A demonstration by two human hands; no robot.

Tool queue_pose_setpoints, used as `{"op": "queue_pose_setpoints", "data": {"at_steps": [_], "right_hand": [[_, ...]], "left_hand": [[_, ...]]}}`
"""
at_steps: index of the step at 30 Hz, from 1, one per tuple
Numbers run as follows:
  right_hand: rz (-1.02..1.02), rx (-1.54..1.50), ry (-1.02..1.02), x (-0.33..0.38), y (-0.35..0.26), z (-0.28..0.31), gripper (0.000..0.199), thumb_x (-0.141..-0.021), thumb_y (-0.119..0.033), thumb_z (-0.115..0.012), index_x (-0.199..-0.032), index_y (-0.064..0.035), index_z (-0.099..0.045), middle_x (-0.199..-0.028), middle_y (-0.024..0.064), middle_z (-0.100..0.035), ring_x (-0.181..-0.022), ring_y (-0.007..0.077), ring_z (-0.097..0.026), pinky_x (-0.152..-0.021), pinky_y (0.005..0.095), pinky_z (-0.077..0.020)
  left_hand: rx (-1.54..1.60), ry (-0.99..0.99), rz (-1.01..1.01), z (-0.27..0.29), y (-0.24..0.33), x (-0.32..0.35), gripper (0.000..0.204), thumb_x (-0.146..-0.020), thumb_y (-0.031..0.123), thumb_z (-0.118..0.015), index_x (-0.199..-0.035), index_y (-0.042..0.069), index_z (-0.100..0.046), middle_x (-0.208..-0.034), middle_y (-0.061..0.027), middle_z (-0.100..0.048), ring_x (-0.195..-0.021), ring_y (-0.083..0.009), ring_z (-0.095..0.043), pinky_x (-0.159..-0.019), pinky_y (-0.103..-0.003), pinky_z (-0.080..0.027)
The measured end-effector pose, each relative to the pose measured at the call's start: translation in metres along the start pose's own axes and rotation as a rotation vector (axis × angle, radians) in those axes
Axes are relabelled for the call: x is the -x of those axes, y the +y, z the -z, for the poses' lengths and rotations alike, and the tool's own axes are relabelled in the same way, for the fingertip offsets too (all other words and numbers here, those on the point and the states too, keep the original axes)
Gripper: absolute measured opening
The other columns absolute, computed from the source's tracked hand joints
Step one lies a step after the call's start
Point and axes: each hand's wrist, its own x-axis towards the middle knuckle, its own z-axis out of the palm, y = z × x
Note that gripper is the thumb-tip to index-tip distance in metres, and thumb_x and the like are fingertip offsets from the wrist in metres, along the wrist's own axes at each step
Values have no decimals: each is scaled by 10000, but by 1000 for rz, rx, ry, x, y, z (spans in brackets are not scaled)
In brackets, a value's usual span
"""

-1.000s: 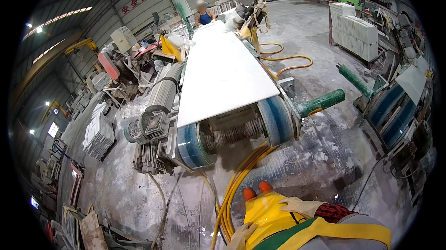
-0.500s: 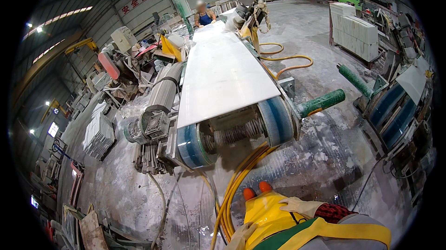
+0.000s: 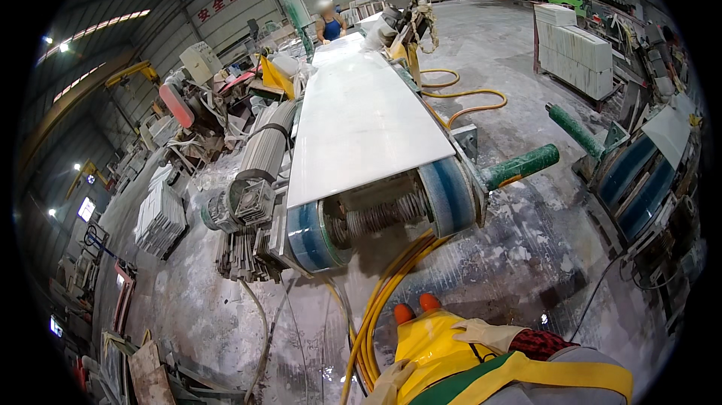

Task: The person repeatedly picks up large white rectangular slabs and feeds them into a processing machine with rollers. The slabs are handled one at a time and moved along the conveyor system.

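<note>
Both my hands wear pale gloves and rest against my yellow apron [image 3: 425,341]. My right hand [image 3: 489,335] lies flat on the apron's right side, fingers stretched out, below a dark red patterned sleeve. At the lower edge my left hand [image 3: 392,379] touches the apron's left side; its fingers lie loosely on it, and the lower part is cut off. Neither hand holds anything. Ahead of me, out of reach of both hands, a long white stone slab [image 3: 365,130] lies on a conveyor with blue belts [image 3: 450,193].
Yellow hoses [image 3: 387,292] run across the wet floor near my orange boots [image 3: 429,302]. Green rollers [image 3: 523,166] jut out at the right. Stacked slabs [image 3: 160,218] stand at the left. A co-worker in a blue apron [image 3: 331,27] stands at the conveyor's far end.
The co-worker at the far end has straightened and shifted slightly. My hands and the near end of the slab look unmoved.
</note>
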Motion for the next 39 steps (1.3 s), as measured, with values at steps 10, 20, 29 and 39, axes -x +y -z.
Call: {"op": "queue_pose_setpoints", "data": {"at_steps": [10,20,29,39], "right_hand": [[-8,-17,-23,0,0,2,601,-914,-521,-649,-1440,-231,-632,-1429,243,-618,-1318,428,-584,-1150,466,-437],[-15,-29,-27,5,-8,7,608,-909,-527,-653,-1441,-234,-631,-1422,245,-622,-1315,437,-584,-1146,475,-437],[0,-11,-21,2,-2,4,620,-905,-539,-639,-1438,-222,-632,-1406,243,-633,-1305,432,-593,-1142,475,-441],[19,5,-11,-4,6,-3,625,-905,-542,-635,-1434,-209,-632,-1391,241,-641,-1284,429,-607,-1137,468,-447]], "left_hand": [[-33,21,28,2,7,5,762,-982,656,-495,-1522,120,-538,-1507,-107,-595,-1399,-260,-541,-1170,-358,-376],[13,24,-1,-2,-3,1,744,-989,645,-501,-1516,121,-545,-1499,-102,-600,-1396,-253,-539,-1171,-358,-375],[9,9,33,1,6,5,760,-990,644,-512,-1533,113,-520,-1514,-103,-585,-1406,-252,-526,-1177,-351,-365],[6,1,25,0,0,-2,754,-998,630,-510,-1527,93,-523,-1510,-120,-585,-1403,-255,-528,-1178,-347,-363]]}}
